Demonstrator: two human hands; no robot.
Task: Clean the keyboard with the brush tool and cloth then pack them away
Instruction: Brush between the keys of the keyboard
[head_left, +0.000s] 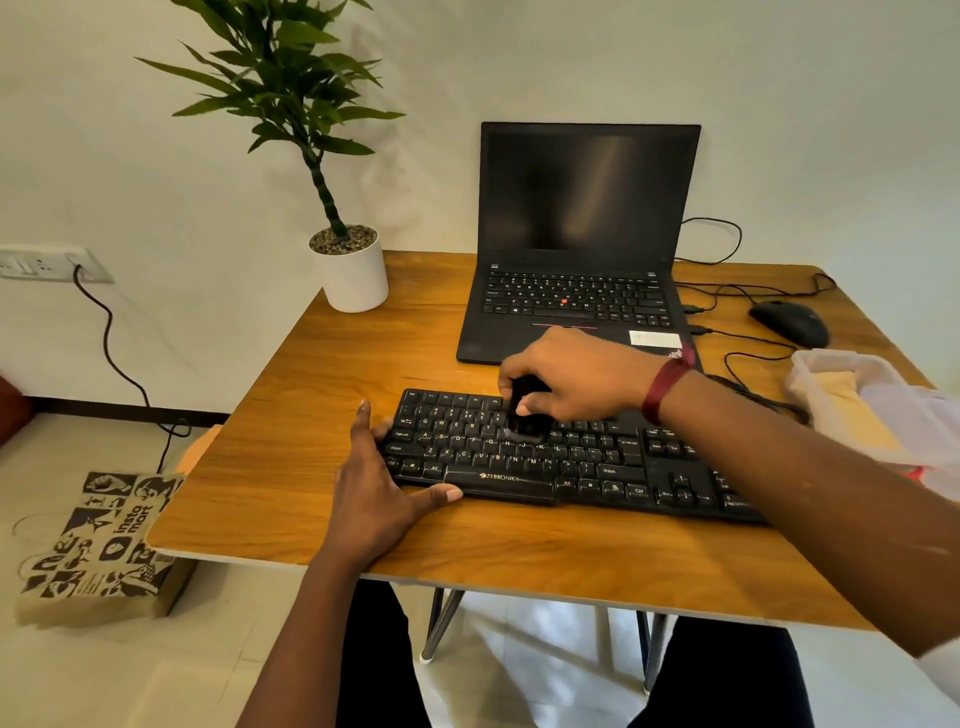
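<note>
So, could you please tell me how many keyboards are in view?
2: the black Zebronics keyboard near the table's front edge under both hands, and the laptop's built-in keyboard behind it. None seems hidden.

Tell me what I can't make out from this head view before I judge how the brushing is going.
- Brush tool: mostly covered by the right hand; bristles blurred.
- Keyboard: right end hidden by the right forearm; left edge under the left hand.
- Cloth: possibly inside the plastic bag, cut off by the right frame edge; unclear.
- Dust on keys: too small to tell.
</note>
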